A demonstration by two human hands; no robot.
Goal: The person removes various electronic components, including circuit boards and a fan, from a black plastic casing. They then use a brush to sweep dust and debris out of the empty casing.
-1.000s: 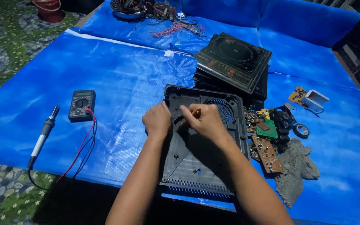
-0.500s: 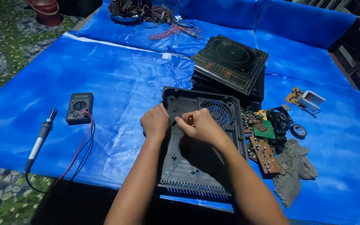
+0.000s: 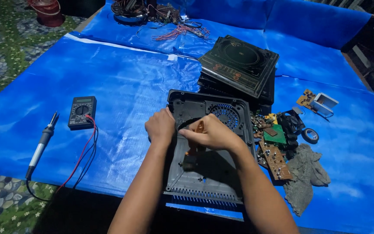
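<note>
Black plastic base shell [image 3: 206,173] of an induction cooker lies open side up on the blue tarpaulin [image 3: 122,86] covering the bench, directly in front of the person, with a round fan grille [image 3: 227,115] in its far right corner. Left hand [image 3: 161,126] rests curled on the shell's left rim, fingers together, pressing down on the edge. Right hand [image 3: 211,133] sits over the shell's middle, fingers closed around an orange-handled screwdriver [image 3: 194,141] that points down into the shell floor. Just right of the shell: loose circuit boards [image 3: 275,151], a grey rag [image 3: 306,175], a roll of tape [image 3: 310,135]. Beyond it, a stack of black cooktops [image 3: 239,65]. Well left: a multimeter [image 3: 82,112] with red and black leads, and a soldering iron [image 3: 42,143].
</note>
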